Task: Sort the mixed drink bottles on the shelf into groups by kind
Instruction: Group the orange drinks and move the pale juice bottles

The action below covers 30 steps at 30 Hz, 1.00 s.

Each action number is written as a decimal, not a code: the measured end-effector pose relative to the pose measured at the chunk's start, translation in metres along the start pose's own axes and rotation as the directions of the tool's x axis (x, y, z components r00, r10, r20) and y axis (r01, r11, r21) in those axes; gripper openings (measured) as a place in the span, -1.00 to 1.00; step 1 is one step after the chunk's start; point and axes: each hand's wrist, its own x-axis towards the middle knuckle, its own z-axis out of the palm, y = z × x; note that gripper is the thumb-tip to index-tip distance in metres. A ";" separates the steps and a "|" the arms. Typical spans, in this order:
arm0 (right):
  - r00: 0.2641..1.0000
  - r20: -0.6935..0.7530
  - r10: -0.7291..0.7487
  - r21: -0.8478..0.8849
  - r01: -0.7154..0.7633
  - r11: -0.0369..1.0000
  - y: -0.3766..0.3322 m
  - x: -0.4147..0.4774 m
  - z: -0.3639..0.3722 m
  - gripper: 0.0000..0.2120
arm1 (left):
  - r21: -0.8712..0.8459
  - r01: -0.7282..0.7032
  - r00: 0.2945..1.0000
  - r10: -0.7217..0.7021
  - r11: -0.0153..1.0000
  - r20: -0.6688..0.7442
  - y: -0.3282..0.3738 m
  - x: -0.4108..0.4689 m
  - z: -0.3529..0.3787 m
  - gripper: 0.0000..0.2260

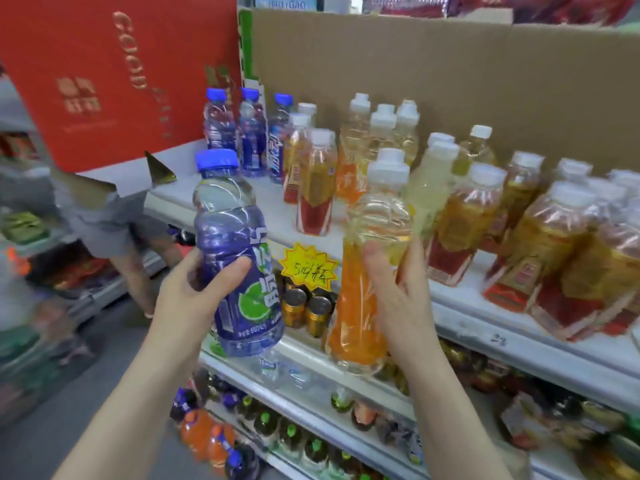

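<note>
Just the one head cam view here. The left hand (194,292) is wrapped around the middle of a blue-capped bottle (235,233) with a blue label and a lime slice on it, thumb across the front. It's held in the air near the top shelf (266,206), top leaning a bit left. The right hand (398,292) grips an orange-label bottle (353,306) with a white cap, thumb on the front and fingers curled round its right side. That one is also in the air, just on the near side of the shelf edge, top leaning right.

On the shelf, three more blue-capped bottles (251,133) stand grouped at the far left. Right of them are a couple of red-and-gold-label bottles (317,188) with white caps, then some orange-label ones (353,147) toward the back and a pale yellow bottle (433,178). A big bunch of red-and-gold bottles (540,237) fills the right end, so the kinds are pretty mixed in the middle. A cardboard sheet (433,81) stands behind the row, and a red box (104,81) reading "GOOD" sits at the far left.

A yellow starburst price tag (308,268) shows between the two held bottles, with gold cans (304,306) on the shelf below it. Lower down there are orange soda bottles (204,434), pretty blurry. Someone in grey shorts (110,220) is off to the left in the aisle.
</note>
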 end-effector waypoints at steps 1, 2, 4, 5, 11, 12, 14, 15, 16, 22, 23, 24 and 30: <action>1.000 0.010 -0.001 0.001 0.001 1.000 0.000 0.008 0.013 -0.46 | 0.009 -0.001 1.000 0.001 1.000 -0.008 0.000 0.010 -0.008 -0.36; 1.000 0.020 0.001 0.000 -0.001 1.000 0.000 0.015 0.024 -0.42 | 0.014 0.002 1.000 -0.001 1.000 -0.013 0.000 0.020 -0.015 -0.33; 0.999 0.032 -0.003 0.004 0.002 1.000 0.001 0.032 0.043 -0.36 | 0.018 0.005 1.000 -0.005 1.000 -0.019 0.001 0.040 -0.026 -0.34; 1.000 0.027 -0.009 0.008 0.008 1.000 0.003 0.041 0.050 -0.35 | 0.015 0.009 1.000 -0.009 1.000 -0.021 0.000 0.052 -0.030 -0.43; 0.997 0.019 -0.069 0.010 0.069 0.998 0.017 0.098 0.084 -0.44 | -0.029 -0.016 1.000 0.015 0.999 -0.013 -0.007 0.121 -0.040 -0.50; 0.997 0.026 -0.078 0.003 0.078 0.997 0.019 0.106 0.089 -0.46 | -0.034 -0.009 1.000 0.009 0.999 0.002 -0.006 0.133 -0.040 -0.46; 0.995 0.039 -0.095 -0.005 0.095 0.995 0.025 0.120 0.098 -0.46 | 0.010 -0.030 0.999 0.030 1.000 0.018 -0.007 0.156 -0.040 -0.45; 0.994 0.045 -0.103 -0.013 0.103 0.995 0.027 0.126 0.102 -0.45 | 0.050 -0.054 0.998 0.054 0.997 0.016 -0.007 0.168 -0.039 -0.50; 0.994 0.045 -0.102 -0.024 0.103 0.994 0.030 0.132 0.105 -0.45 | 0.090 -0.077 0.997 0.076 0.993 0.018 -0.007 0.180 -0.038 -0.56; 0.996 -0.070 -0.064 -0.078 0.058 0.995 0.034 0.144 0.115 -0.44 | 0.232 -0.156 0.982 0.125 0.960 0.143 -0.029 0.265 -0.023 -0.56; 0.993 -0.101 -0.062 -0.085 0.054 0.995 0.033 0.143 0.114 -0.42 | 0.263 -0.159 0.980 0.121 0.952 0.157 -0.037 0.281 -0.019 -0.50; 0.989 -0.132 -0.065 -0.099 0.052 0.994 0.031 0.141 0.114 -0.43 | 0.287 -0.155 0.980 0.109 0.945 0.167 -0.043 0.296 -0.013 -0.44; 0.945 -0.297 -0.140 -0.249 0.065 0.966 0.014 0.121 0.100 -0.58 | 0.427 -0.151 0.982 0.085 0.892 0.168 -0.076 0.346 0.024 -0.43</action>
